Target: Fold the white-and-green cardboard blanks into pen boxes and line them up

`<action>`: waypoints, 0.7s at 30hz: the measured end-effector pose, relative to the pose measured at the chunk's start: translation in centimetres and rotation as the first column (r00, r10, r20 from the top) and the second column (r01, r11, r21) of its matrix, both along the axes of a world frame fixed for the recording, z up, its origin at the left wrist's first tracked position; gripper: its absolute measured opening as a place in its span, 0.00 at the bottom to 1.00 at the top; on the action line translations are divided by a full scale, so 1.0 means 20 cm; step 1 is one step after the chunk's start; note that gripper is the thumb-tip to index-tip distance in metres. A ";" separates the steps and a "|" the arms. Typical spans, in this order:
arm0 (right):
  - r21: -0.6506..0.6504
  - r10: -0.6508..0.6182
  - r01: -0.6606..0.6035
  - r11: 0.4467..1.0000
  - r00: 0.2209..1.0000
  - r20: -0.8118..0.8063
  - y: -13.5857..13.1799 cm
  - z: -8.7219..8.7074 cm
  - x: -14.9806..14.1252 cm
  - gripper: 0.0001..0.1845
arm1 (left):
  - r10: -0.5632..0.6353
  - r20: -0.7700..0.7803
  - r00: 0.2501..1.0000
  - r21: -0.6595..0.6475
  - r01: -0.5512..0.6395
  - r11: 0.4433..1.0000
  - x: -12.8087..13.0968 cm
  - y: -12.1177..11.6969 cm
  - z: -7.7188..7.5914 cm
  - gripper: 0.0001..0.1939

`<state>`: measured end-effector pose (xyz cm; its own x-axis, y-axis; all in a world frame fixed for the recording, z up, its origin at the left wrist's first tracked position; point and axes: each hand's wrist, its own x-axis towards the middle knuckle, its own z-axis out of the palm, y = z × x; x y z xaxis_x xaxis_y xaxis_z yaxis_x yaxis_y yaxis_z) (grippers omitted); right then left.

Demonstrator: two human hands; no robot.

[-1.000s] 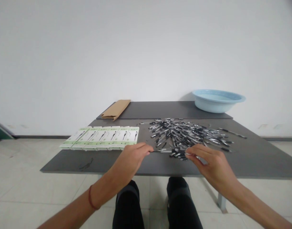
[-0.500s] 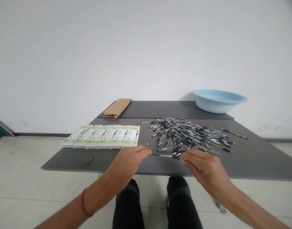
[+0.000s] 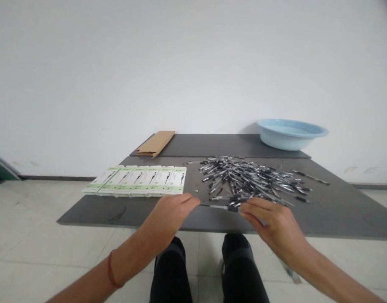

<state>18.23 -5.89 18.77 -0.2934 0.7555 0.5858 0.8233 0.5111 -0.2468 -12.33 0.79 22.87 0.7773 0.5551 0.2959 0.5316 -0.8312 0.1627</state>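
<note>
A ballpoint pen (image 3: 219, 206) lies level between my hands, just above the near part of the table. Its thin dark end is pinched in the fingertips of my left hand (image 3: 175, 210). My right hand (image 3: 270, 214) is closed on the other end, by the black grip; the tip there is hidden by the fingers. Right behind the pen spreads a large heap of black and clear pens (image 3: 244, 176). Several white and green packets (image 3: 155, 181) with a pen printed on them lie in an overlapping row beyond my left hand.
A brown paper bag (image 3: 157, 143) lies flat at the table's back left. At the back right sits a light blue basin (image 3: 291, 141). One pen (image 3: 311, 177) lies apart, right of the heap. The dark table (image 3: 332, 210) has its near edge above my knees.
My left hand has shifted very slightly left along the pen. The right hand keeps its hold, and the heap and packets look the same.
</note>
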 end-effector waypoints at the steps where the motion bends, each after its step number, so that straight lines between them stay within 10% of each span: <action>1: 0.002 -0.004 0.004 1.000 1.000 0.008 0.00 0.00 0.00 0.12 | 0.010 -0.019 1.000 0.016 -0.010 1.000 0.01 0.00 0.00 0.11; 9: -0.152 -0.036 -0.006 0.988 0.962 -0.271 -0.01 0.04 0.06 0.10 | 0.141 -0.035 0.989 0.177 -0.133 0.975 -0.09 -0.08 0.04 0.21; 16: -0.517 -0.317 -0.406 0.754 0.465 -0.827 0.02 0.13 0.15 0.21 | 0.231 -0.008 0.973 0.418 -0.206 0.885 -0.27 -0.20 0.05 0.34; 21: -0.493 -0.360 -0.504 0.709 0.341 -0.868 0.04 0.12 0.08 0.19 | 0.190 -0.102 0.976 0.496 -0.116 0.860 -0.23 -0.24 0.11 0.33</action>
